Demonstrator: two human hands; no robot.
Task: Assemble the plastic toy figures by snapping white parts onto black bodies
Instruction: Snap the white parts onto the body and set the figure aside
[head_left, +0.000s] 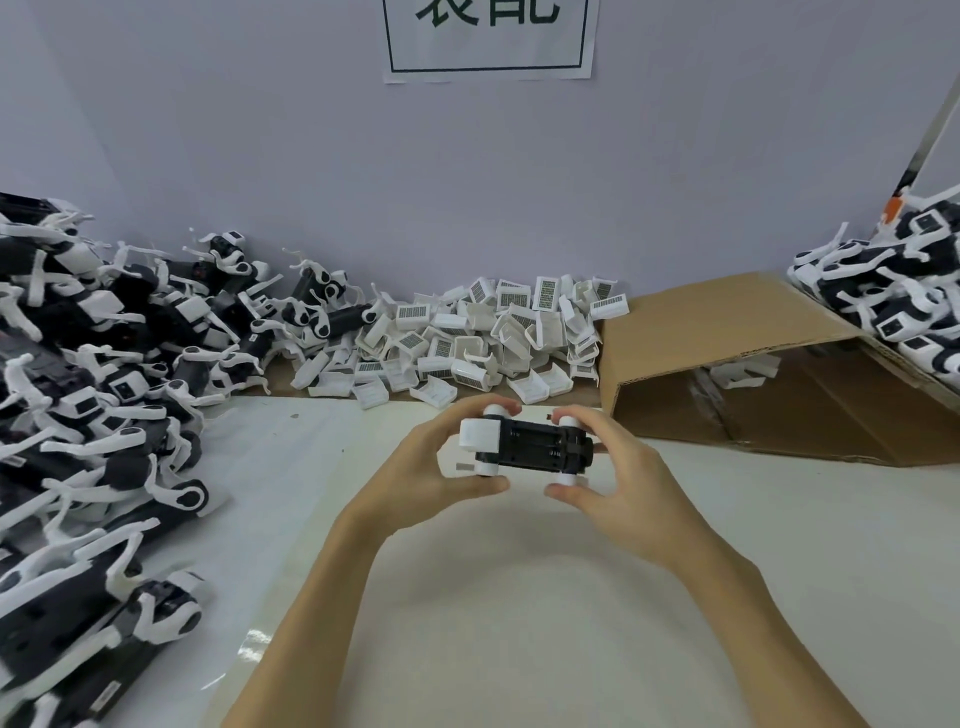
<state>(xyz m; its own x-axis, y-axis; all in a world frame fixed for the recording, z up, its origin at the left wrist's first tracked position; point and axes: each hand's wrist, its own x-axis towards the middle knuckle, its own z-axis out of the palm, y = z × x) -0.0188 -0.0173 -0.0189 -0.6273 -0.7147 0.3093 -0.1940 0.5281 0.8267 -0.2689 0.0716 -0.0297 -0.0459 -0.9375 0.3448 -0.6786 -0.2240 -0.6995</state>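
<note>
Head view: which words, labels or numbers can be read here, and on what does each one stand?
Paper sign on the wall: two large Chinese characters, tops cut off by the frame; likely "装配".
White parts in the pile: barcode-like printed labels, too small to read.
Toy in the hands: no text visible.

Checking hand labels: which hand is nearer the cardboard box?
Right. The right hand grips the toy body just beside the cardboard box; the left hand holds its far end.

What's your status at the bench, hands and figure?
Both hands, left and right, gripping one black body above the table. White part on its left end. Nothing in the way.
</note>
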